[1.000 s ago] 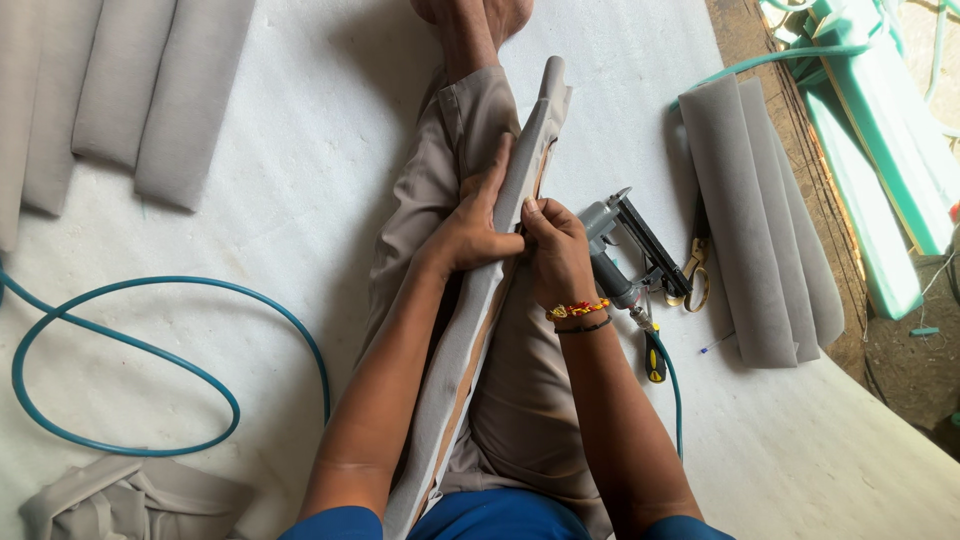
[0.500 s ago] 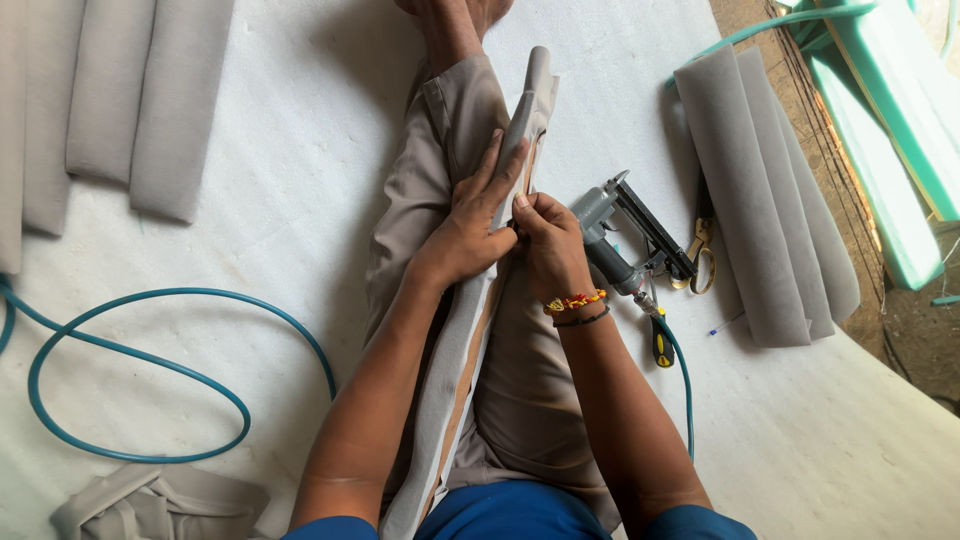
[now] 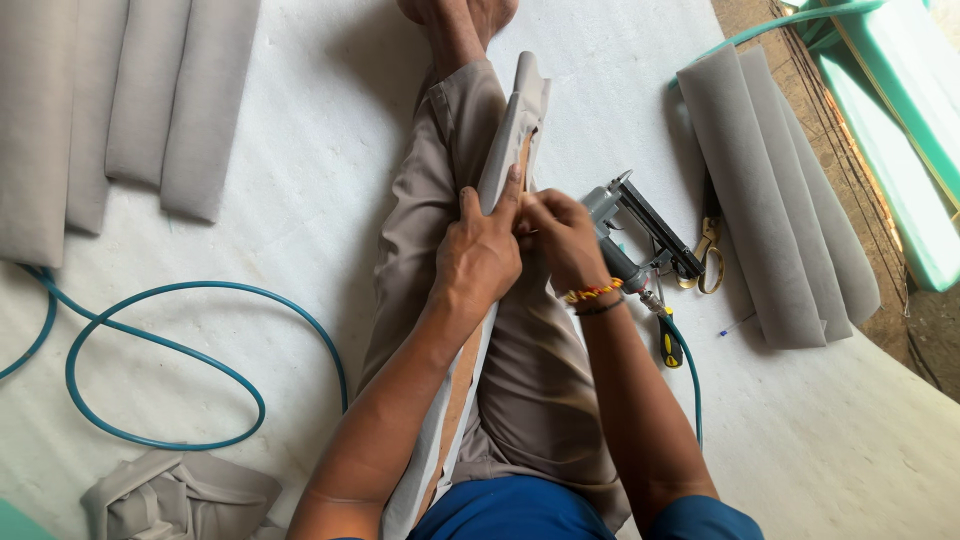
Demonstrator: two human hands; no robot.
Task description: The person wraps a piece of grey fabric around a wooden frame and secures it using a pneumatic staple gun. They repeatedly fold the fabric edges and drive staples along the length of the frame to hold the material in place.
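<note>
Seen from above, a person sits on a white padded floor [image 3: 250, 250] with legs stretched away from the camera, in tan trousers [image 3: 530, 380] and a blue top [image 3: 510, 510]. At the near left corner lies a crumpled heap of grey fabric [image 3: 180, 495]. Just beyond it a teal air hose [image 3: 200, 300] loops across the floor.

A long narrow wooden strip wrapped in grey fabric [image 3: 505, 140] runs from the person's lap out along the legs. The left hand [image 3: 480, 255] lies on the strip, fingers pressing the fabric down against the wood. The right hand [image 3: 560, 235], with beaded bracelets on its wrist, meets it from the right, fingers curled and pinching the fabric edge on the strip.

Just right of the right hand, a pneumatic staple gun [image 3: 635, 235] rests on the floor, with a small screwdriver [image 3: 668, 345] near it and scissors [image 3: 708, 250] beside it. Farther right lie grey upholstered panels [image 3: 770, 200]. More grey panels [image 3: 130, 100] lie at the far left. Green foam blocks [image 3: 900, 130] sit at the far right.
</note>
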